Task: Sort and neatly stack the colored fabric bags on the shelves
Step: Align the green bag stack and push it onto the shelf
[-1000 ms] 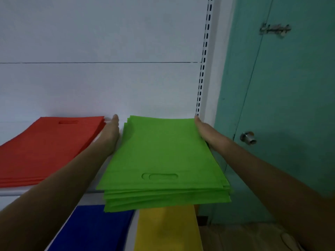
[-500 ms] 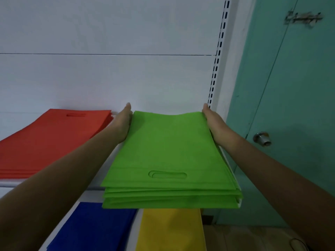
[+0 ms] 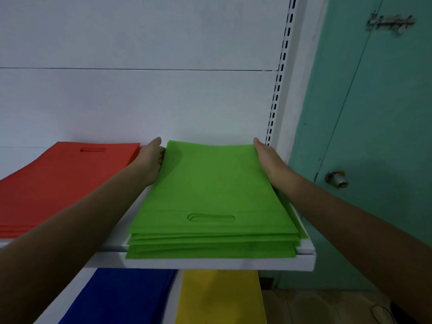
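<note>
Head view: green bag stack (image 3: 210, 197) lies lengthwise, handle cutout nearest.

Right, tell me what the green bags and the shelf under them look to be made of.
Green bags: thin, matte non-woven-looking fabric; the layers lie flat with soft edges and a die-cut handle slot. Exact fibre unclear.
Shelf: smooth white painted board, probably metal, given the slotted upright beside it, though that is a guess.
</note>
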